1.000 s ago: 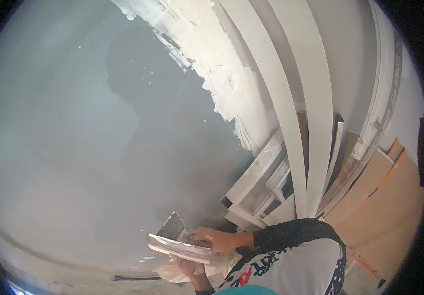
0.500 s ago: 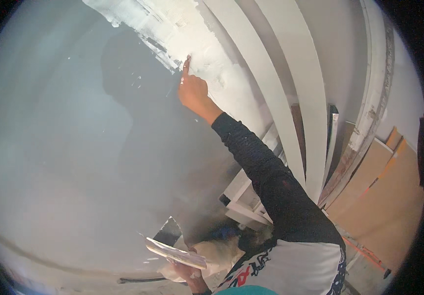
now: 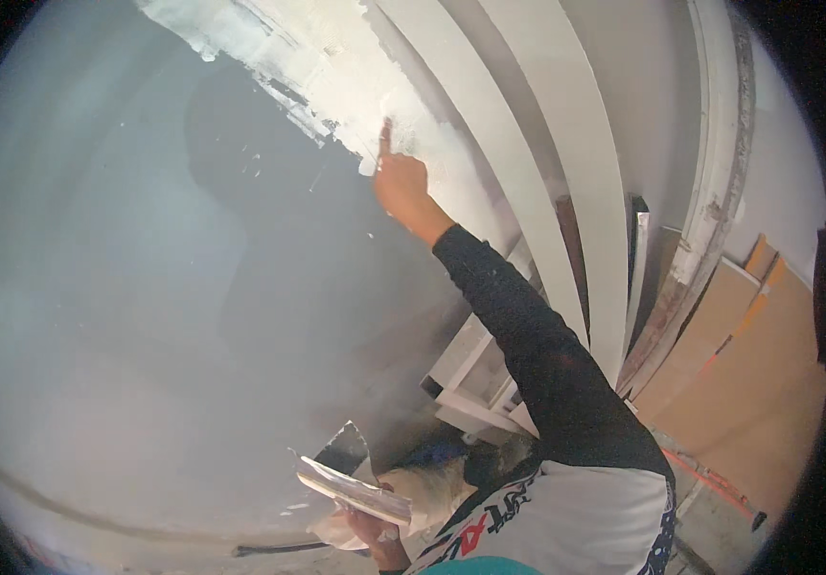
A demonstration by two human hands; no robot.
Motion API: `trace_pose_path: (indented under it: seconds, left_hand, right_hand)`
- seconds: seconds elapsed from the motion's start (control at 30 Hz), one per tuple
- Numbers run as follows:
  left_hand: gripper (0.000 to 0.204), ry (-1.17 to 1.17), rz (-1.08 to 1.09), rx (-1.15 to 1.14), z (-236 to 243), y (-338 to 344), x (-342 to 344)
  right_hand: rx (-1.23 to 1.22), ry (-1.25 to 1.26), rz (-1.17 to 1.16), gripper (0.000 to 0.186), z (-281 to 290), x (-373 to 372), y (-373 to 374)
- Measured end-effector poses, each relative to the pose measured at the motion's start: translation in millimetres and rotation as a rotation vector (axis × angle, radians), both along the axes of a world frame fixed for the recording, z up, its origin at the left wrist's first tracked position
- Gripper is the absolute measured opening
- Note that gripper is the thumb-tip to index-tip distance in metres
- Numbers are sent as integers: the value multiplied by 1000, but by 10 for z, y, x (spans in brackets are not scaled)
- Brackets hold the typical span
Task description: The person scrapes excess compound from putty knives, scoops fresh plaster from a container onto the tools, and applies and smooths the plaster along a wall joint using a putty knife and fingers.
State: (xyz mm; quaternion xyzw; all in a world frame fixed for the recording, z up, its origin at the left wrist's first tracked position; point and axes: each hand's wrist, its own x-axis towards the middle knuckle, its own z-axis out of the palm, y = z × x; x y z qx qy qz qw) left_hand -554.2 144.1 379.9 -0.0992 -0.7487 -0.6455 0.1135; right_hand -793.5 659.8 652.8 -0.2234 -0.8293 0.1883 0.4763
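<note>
My right hand (image 3: 401,184) reaches up to a grey wall (image 3: 126,316), index finger stretched out and the other fingers curled, holding nothing I can see. Its fingertip is at a band of white putty (image 3: 322,53) that runs along the wall's upper right side. Low in the picture, my left hand (image 3: 371,529) is closed around a putty-smeared scraper (image 3: 354,491), seen nearly edge-on. Behind that, a thin dark blade (image 3: 346,450) with a whitish edge sticks up; its handle is hidden, so I cannot tell how it is held.
Long pale boards or trim strips (image 3: 566,105) curve down on the right. White-framed pieces (image 3: 475,383) stand below my right forearm. Brown sheets (image 3: 748,355) lean farther right, with an orange-red bar (image 3: 715,484) near the floor. A dark rod (image 3: 279,549) lies at lower left.
My right hand has shifted slightly right and down along the putty band, index finger still out. The left hand with the scraper has moved a little to the right in the picture.
</note>
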Motion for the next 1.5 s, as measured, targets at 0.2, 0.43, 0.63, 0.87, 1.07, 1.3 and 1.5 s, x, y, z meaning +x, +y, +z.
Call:
trace_pose_path:
  seconds: [0.2,0.43,0.63,0.87,1.07,1.3,1.5]
  left_hand:
    - [31,457,97,-988,30,-73,53]
    - [23,270,6,-356,67,49,80]
    - [29,-41,29,47,29,63,123]
    - [34,69,116,32,-99,-114,194]
    - [42,-213,-40,565,-75,-133,221]
    - [70,163,-131,75,-117,-233,108]
    - [66,-196,-55,426,-67,-219,216]
  right_hand:
    - [-92,-45,40,102,-64,53,69]
    - [-124,-32,69,102,-230,14,68]
    - [-285,-62,125,90,-590,-23,137]
    - [-183,-123,69,91,-600,150,227]
    - [-177,56,185,96,463,17,223]
    - [-388,43,217,103,-250,-119,183]
    - [-510,-68,331,96,-811,-101,138]
